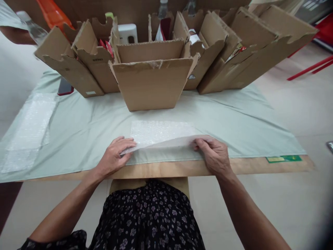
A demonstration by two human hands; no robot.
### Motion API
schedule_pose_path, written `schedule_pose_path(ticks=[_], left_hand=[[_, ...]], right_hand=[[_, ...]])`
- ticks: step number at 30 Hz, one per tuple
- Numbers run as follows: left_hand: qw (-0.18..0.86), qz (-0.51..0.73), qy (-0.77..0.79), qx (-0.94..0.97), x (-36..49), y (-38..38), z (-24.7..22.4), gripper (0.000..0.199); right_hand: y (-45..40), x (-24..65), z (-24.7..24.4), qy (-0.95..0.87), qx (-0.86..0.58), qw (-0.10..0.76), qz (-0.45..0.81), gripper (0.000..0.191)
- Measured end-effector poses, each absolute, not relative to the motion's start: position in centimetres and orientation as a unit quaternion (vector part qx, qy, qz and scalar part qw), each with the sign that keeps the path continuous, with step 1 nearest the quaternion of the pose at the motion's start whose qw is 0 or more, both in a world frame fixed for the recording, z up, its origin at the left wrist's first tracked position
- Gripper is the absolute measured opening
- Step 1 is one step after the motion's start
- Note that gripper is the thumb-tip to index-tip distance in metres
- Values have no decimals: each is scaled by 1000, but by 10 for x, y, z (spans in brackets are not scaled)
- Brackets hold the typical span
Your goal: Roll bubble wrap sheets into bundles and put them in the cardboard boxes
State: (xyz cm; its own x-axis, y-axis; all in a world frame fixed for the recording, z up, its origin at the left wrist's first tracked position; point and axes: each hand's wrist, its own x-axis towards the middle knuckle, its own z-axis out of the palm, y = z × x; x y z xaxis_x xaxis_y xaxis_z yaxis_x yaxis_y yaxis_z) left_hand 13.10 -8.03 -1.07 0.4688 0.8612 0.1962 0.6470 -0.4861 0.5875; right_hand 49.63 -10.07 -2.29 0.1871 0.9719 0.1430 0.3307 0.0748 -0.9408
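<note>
A clear sheet of bubble wrap (161, 132) lies on the pale green cloth in front of me, its near edge lifted between my hands. My left hand (117, 152) pinches the near left corner, thumb below and fingers above. At the near right corner, my right hand (214, 152) grips the edge with the fingers curled in. The raised edge slants upward from left to right. Just beyond the sheet stands an open cardboard box (153, 85).
Several cut cardboard boxes (91, 62) holding items line the back. More bubble wrap (31, 128) lies at left, near a dark phone-like object (65, 86). A green-and-yellow packet (283, 159) rests on the wooden edge at right. Another person's arm (18, 34) shows at upper left.
</note>
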Motion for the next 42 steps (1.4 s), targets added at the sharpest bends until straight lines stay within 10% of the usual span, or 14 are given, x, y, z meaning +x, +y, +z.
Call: schedule_pose_path(ticks=[34,42], left_hand=[[102,160,633,750,161,-42,-25,11],[4,267,553,789,161,-61,0,52]], right_hand=[[-81,498,-51,-629,-721,288,35,37],[-103,507,-20,-666,-674,307,-92,43]])
